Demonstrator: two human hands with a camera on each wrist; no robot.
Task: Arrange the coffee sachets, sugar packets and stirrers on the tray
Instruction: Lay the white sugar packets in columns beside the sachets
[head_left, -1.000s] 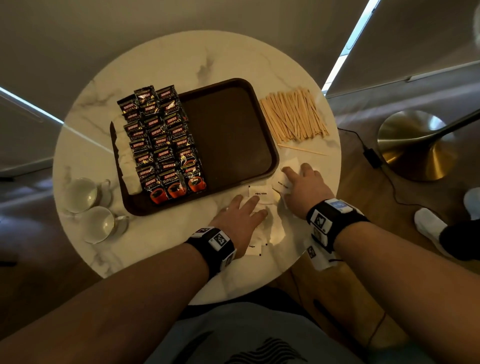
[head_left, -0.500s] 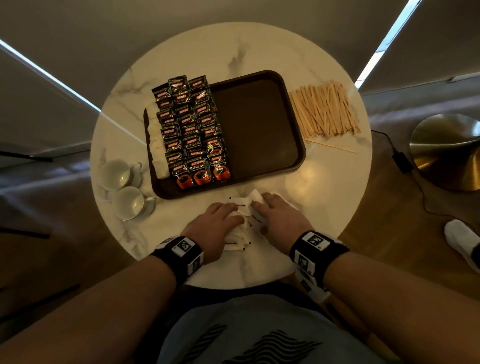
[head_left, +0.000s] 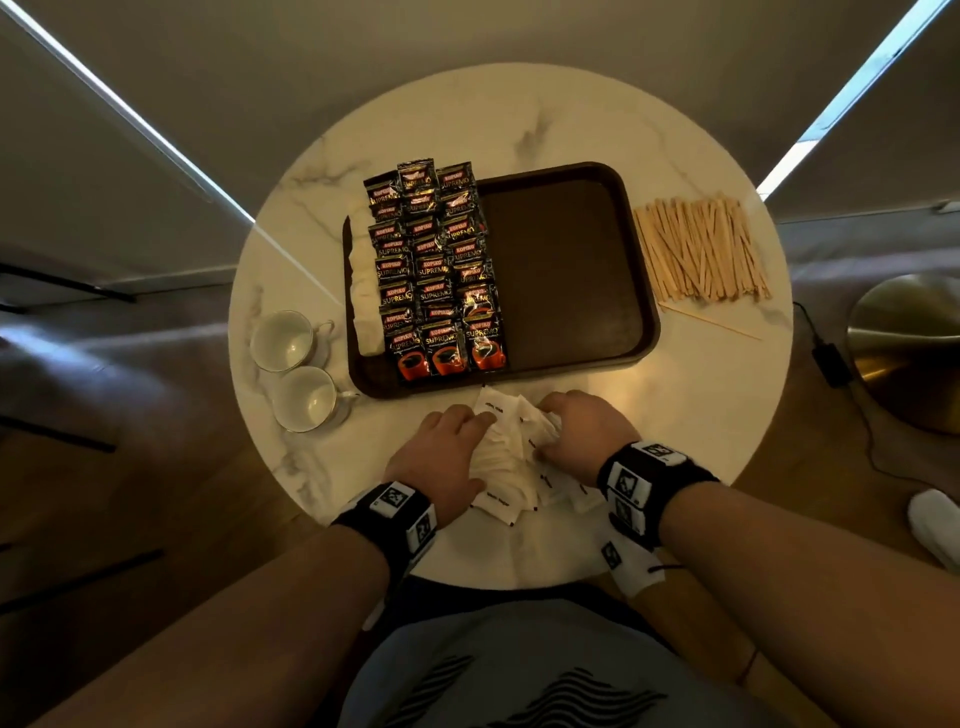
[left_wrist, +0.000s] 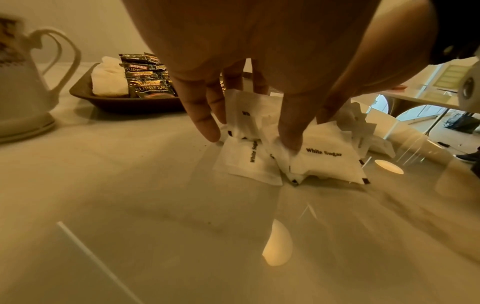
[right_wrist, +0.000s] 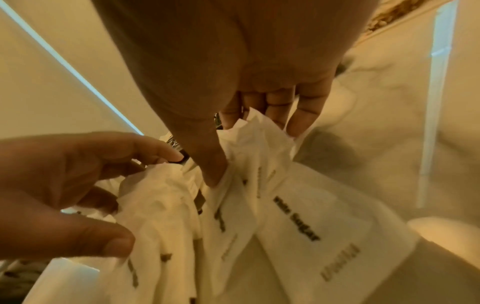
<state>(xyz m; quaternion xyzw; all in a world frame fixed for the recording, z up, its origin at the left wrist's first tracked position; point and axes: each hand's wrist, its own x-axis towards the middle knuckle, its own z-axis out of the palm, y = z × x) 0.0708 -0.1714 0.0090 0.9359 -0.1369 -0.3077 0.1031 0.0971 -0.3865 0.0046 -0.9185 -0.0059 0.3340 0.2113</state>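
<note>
Gathering sugar packets (head_left: 511, 457) heaped every way, left hand (head_left: 441, 457) and right hand (head_left: 584, 436) grips closed round them

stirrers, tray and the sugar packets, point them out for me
stirrers (head_left: 701, 252), head view, middle of the wooden pile
tray (head_left: 566, 270), head view, bare floor right of the sachets
sugar packets (left_wrist: 324, 158), left wrist view, face of the packet printed White Sugar
</note>
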